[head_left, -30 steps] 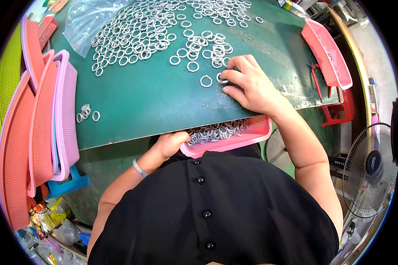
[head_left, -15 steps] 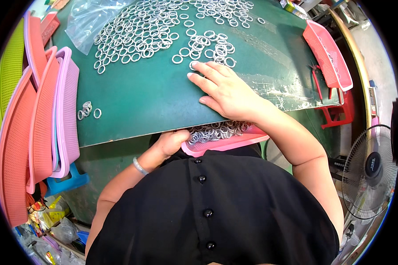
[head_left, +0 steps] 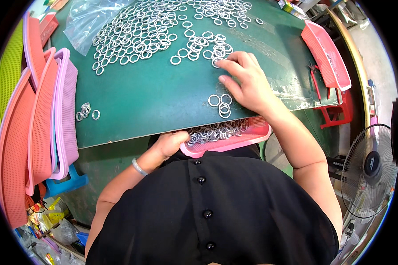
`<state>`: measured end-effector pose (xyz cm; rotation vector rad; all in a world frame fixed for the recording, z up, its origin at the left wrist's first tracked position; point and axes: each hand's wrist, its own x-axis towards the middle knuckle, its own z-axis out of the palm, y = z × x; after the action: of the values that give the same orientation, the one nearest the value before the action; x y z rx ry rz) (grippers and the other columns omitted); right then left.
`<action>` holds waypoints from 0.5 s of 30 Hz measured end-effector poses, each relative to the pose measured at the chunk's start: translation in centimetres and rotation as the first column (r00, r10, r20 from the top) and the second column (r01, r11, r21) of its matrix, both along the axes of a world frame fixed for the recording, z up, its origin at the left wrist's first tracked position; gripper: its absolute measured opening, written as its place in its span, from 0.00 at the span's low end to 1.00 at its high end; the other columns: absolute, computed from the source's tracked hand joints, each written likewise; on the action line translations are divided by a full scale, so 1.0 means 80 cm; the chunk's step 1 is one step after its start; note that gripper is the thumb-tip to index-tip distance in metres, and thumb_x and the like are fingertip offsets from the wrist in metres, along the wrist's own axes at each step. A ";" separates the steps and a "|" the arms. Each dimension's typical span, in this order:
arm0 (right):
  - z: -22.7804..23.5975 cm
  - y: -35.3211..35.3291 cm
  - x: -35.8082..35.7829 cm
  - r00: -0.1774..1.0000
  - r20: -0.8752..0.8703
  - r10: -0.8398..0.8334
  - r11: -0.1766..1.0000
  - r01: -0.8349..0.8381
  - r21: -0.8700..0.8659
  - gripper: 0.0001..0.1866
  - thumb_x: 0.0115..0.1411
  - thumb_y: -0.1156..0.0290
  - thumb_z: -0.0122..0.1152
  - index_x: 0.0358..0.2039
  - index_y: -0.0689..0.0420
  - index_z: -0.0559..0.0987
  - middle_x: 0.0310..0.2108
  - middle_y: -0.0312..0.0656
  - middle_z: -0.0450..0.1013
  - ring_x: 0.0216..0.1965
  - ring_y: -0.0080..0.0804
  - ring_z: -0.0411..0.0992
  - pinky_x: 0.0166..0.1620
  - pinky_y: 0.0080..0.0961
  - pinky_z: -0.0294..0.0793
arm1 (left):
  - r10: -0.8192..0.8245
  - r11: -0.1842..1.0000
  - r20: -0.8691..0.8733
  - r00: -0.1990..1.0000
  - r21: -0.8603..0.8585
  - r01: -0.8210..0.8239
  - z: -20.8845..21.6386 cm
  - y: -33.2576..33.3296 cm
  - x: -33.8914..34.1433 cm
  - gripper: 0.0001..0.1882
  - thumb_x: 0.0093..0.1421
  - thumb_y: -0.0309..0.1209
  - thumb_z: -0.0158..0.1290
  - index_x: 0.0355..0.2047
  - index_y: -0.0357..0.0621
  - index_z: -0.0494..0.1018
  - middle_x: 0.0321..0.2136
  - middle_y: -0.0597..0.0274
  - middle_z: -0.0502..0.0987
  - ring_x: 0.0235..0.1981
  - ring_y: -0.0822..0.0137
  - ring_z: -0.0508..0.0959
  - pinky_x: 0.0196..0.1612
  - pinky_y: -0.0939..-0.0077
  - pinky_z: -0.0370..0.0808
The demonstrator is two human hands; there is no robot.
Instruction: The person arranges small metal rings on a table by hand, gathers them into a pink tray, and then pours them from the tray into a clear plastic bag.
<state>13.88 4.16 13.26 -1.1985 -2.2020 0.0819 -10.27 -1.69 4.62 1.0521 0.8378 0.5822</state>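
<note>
Many silver metal rings [head_left: 137, 37] lie spread over the green table [head_left: 146, 97]. My right hand [head_left: 248, 84] is over the table, thumb and fingers apart, with the index fingertip at a ring on the near side of a small cluster [head_left: 203, 44]. Several rings [head_left: 222, 105] lie between that hand and the table's front edge. My left hand [head_left: 171, 143] is closed on the left end of a pink basket [head_left: 252, 137] at my lap. Silver rings fill part of the basket, and its far side is hidden under the table edge.
Pink, purple and green baskets [head_left: 44, 115] are stacked at the left. A few rings [head_left: 96, 115] lie beside them. At the right are another pink basket [head_left: 327, 57], red-handled pliers [head_left: 315, 81], a red stool [head_left: 336, 112] and a fan [head_left: 371, 165]. A clear plastic bag [head_left: 86, 26] lies at the far left.
My right hand has moved right, and its fingers have drawn in from the stretched pose. Several rings near the table edge now show where it was. My left hand stays on the basket.
</note>
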 end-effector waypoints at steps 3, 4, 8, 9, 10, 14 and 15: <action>-0.006 0.003 0.001 0.992 0.107 -0.063 0.998 0.064 -0.011 0.13 0.50 0.70 0.61 0.38 0.55 0.77 0.35 0.42 0.69 0.39 0.42 0.67 0.45 0.35 0.67 | -0.003 1.000 -0.024 1.000 -0.006 0.002 -0.005 0.000 -0.001 0.17 0.44 0.16 0.45 0.37 0.31 0.72 0.33 0.63 0.74 0.34 0.69 0.73 0.38 0.75 0.72; -0.009 0.003 0.003 0.989 0.134 -0.059 0.998 0.062 -0.017 0.13 0.50 0.70 0.61 0.38 0.55 0.77 0.36 0.42 0.69 0.40 0.42 0.67 0.45 0.34 0.67 | 0.004 1.000 -0.027 1.000 -0.009 -0.004 -0.007 -0.002 -0.001 0.17 0.44 0.16 0.45 0.37 0.31 0.72 0.33 0.62 0.74 0.33 0.69 0.73 0.37 0.75 0.72; -0.009 0.000 0.004 0.986 0.153 -0.061 0.998 0.060 0.006 0.13 0.50 0.71 0.61 0.38 0.56 0.77 0.36 0.42 0.70 0.39 0.42 0.67 0.45 0.33 0.67 | 0.025 1.000 -0.002 1.000 0.015 -0.025 -0.007 -0.001 0.001 0.17 0.43 0.16 0.45 0.37 0.31 0.72 0.33 0.62 0.74 0.34 0.69 0.73 0.37 0.76 0.71; -0.009 -0.002 0.005 0.986 0.155 -0.054 0.999 0.054 0.003 0.13 0.50 0.71 0.61 0.38 0.56 0.77 0.35 0.42 0.70 0.39 0.42 0.67 0.45 0.33 0.67 | 0.036 0.999 0.008 0.999 0.003 -0.036 -0.003 -0.002 0.003 0.17 0.43 0.16 0.45 0.37 0.31 0.72 0.33 0.62 0.73 0.34 0.69 0.73 0.37 0.76 0.71; -0.008 -0.004 0.006 0.986 0.157 -0.046 0.999 0.046 0.001 0.13 0.50 0.71 0.61 0.38 0.56 0.77 0.35 0.42 0.70 0.39 0.42 0.67 0.45 0.33 0.67 | 0.048 0.999 0.018 0.999 -0.007 -0.048 0.001 -0.003 0.004 0.17 0.43 0.16 0.45 0.36 0.31 0.72 0.33 0.63 0.73 0.34 0.69 0.73 0.37 0.76 0.71; -0.002 -0.013 0.008 0.985 0.170 -0.008 0.998 0.018 -0.060 0.11 0.50 0.70 0.61 0.35 0.56 0.77 0.34 0.41 0.69 0.39 0.41 0.67 0.44 0.34 0.67 | 0.025 1.000 0.006 1.000 0.008 -0.025 -0.001 -0.001 0.002 0.17 0.43 0.16 0.45 0.36 0.31 0.72 0.33 0.63 0.73 0.34 0.69 0.72 0.38 0.75 0.71; 0.001 -0.017 0.009 0.984 0.174 0.020 0.996 -0.004 -0.091 0.10 0.50 0.70 0.61 0.35 0.56 0.77 0.34 0.41 0.69 0.39 0.42 0.68 0.43 0.34 0.68 | 0.032 0.999 0.021 0.999 0.009 -0.033 0.003 -0.001 0.004 0.16 0.43 0.16 0.45 0.36 0.31 0.72 0.33 0.63 0.73 0.34 0.69 0.72 0.38 0.75 0.71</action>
<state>14.58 2.83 13.36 -1.2852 -2.3804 0.0842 -9.98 -1.81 4.86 1.0406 0.8357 0.6241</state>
